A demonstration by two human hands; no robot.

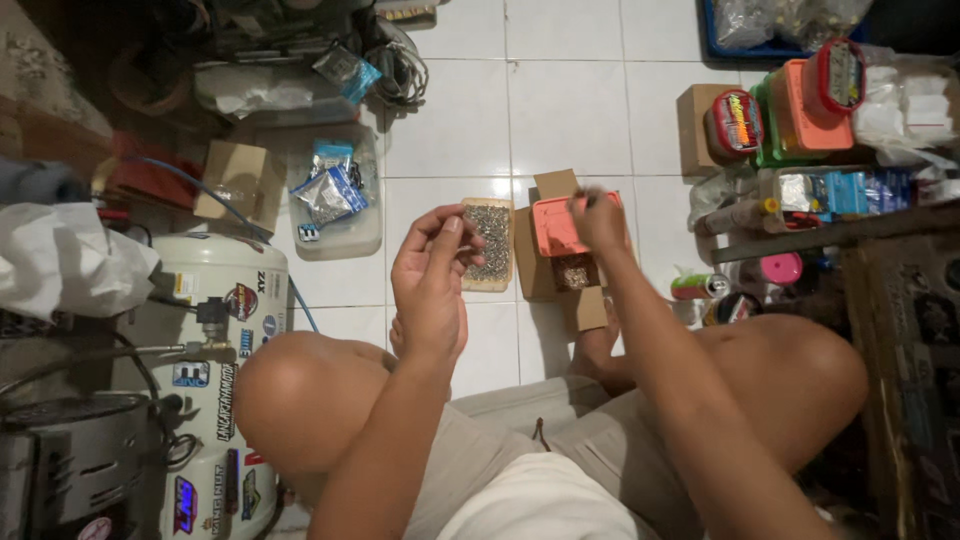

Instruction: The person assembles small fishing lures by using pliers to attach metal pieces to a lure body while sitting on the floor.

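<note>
My left hand [430,280] is raised above the tiled floor [570,110], its fingers [447,232] pinched on a small part too tiny to identify. Just beyond it lies a shallow tray of small metal parts [490,243]. My right hand [598,215], blurred, hovers over the orange lid [556,225] on an open cardboard box [572,272]; I cannot tell its grip.

Left hand [430,275] raised, fingers pinched — right hand [597,215] outstretched.
</note>
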